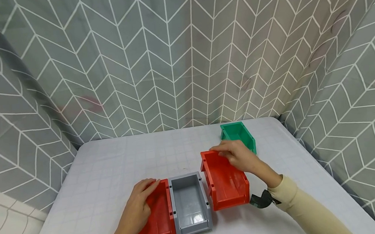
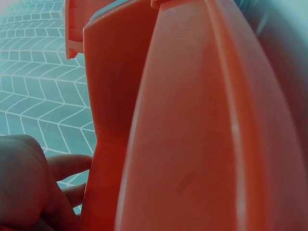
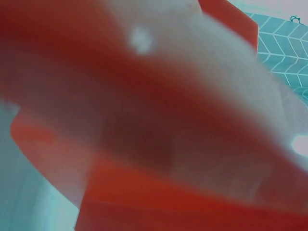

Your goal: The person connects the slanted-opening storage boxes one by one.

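Broadly, room is left by the far edge of the counter [image 1: 134, 154]. Between the right red bin [image 1: 227, 183] and left red bin [image 1: 158, 220], a gray bin [image 1: 188, 197] is set; the green bin [image 1: 238, 130] is partly hidden. The first is gripped by the right hand [image 1: 238, 156], the second touched by straight fingers of the left hand [image 1: 135, 205].

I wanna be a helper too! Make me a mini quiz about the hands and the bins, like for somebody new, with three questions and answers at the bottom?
1. Pick one: in the head view, which colour of bin is between the two red bins?
a) green
b) grey
c) yellow

2. True or false: the right hand holds one of those red bins.

3. Count: how many bins show in the head view?

Key:
1. b, the grey bin.
2. True.
3. Four: two red, one grey, plus the green bin.
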